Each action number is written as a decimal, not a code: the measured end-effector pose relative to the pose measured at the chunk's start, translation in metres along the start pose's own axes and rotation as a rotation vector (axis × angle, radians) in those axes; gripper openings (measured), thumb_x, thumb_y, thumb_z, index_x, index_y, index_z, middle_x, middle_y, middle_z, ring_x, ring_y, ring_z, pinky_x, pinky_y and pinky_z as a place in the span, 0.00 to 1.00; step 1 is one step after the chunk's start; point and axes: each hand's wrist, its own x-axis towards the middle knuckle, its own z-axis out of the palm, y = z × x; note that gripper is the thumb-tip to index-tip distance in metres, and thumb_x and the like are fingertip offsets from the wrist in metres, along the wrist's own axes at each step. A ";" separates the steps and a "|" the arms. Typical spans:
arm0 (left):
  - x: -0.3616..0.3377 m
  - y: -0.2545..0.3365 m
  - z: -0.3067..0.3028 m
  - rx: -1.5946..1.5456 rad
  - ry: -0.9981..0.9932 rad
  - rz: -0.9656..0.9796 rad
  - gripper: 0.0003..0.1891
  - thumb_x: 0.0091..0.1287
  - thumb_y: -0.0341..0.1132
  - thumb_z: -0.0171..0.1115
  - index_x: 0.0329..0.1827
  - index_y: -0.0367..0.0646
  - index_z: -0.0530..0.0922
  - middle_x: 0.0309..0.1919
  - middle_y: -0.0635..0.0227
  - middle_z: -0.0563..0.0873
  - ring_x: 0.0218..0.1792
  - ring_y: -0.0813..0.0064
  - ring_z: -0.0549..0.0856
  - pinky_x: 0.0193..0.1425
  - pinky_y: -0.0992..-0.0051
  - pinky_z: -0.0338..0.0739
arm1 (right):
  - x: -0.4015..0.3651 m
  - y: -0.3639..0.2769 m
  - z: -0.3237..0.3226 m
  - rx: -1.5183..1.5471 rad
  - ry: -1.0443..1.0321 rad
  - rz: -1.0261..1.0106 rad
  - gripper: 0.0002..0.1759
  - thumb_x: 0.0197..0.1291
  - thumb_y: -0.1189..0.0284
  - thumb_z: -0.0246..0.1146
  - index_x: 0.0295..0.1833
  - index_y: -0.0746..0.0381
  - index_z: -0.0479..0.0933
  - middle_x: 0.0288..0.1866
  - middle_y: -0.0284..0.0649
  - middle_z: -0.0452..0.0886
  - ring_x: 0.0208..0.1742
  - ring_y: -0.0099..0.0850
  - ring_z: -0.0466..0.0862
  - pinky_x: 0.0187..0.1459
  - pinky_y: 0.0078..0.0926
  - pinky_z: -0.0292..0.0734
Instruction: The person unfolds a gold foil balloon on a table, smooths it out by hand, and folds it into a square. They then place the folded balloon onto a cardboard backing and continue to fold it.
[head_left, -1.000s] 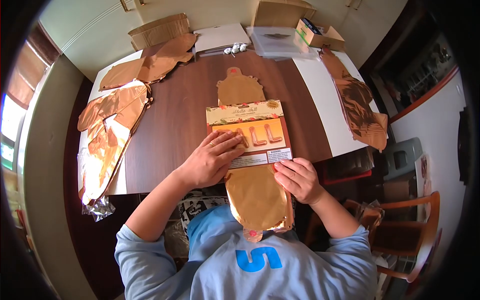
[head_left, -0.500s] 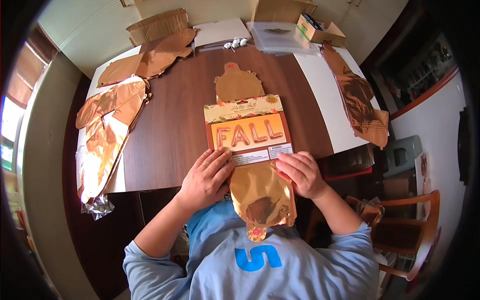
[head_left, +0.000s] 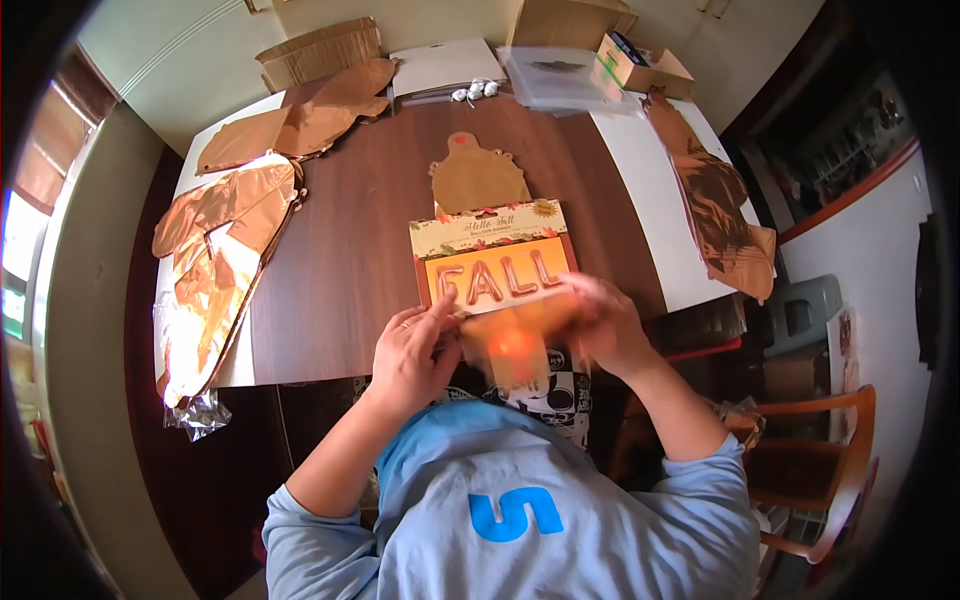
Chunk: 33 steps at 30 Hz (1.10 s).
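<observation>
A printed "FALL" balloon banner card (head_left: pixel 490 245) lies on a gold foil balloon (head_left: pixel 478 178), whose rounded far end shows beyond the card. My left hand (head_left: pixel 415 350) is closed at the card's lower left corner, fingertips on its front. Close to the lower right corner, my right hand (head_left: pixel 605 325) is smeared by motion. It is closed on the balloon's near end (head_left: pixel 515 345), which is lifted and bent up at the card's bottom edge. That folded part is blurred and covers the warning labels.
Flat copper foil balloons lie at the left (head_left: pixel 225 250), back left (head_left: pixel 300 120) and right (head_left: pixel 710 190) of the brown table (head_left: pixel 340 260). Small silvery-white bundles (head_left: pixel 475 90), a clear plastic sheet (head_left: pixel 560 75) and an open box (head_left: pixel 645 70) stand at the back. A wooden chair (head_left: pixel 810 460) is at right.
The balloon's near end, which hung down over my lap, has swung up toward the card. My right hand has moved up with it. My left fingers have shifted slightly on the card.
</observation>
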 end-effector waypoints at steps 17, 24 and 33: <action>0.027 0.027 0.013 0.338 -0.416 0.307 0.45 0.61 0.50 0.68 0.80 0.42 0.61 0.79 0.58 0.63 0.80 0.60 0.61 0.82 0.52 0.51 | 0.010 -0.006 0.010 -0.396 0.019 -0.180 0.32 0.60 0.75 0.67 0.70 0.64 0.68 0.54 0.46 0.78 0.47 0.44 0.82 0.49 0.39 0.81; 0.031 0.023 0.006 0.169 -0.441 0.318 0.47 0.61 0.52 0.67 0.79 0.35 0.60 0.79 0.51 0.62 0.80 0.55 0.59 0.83 0.51 0.48 | 0.001 -0.030 0.013 -0.493 0.068 -0.324 0.28 0.62 0.71 0.64 0.68 0.66 0.73 0.70 0.50 0.72 0.66 0.47 0.76 0.61 0.47 0.73; 0.026 0.028 0.004 0.298 -0.405 0.242 0.50 0.60 0.56 0.67 0.78 0.31 0.59 0.78 0.47 0.62 0.81 0.51 0.58 0.83 0.51 0.47 | -0.020 -0.032 0.033 -0.430 -0.297 -0.086 0.53 0.63 0.43 0.61 0.80 0.71 0.53 0.82 0.63 0.50 0.83 0.58 0.49 0.80 0.56 0.43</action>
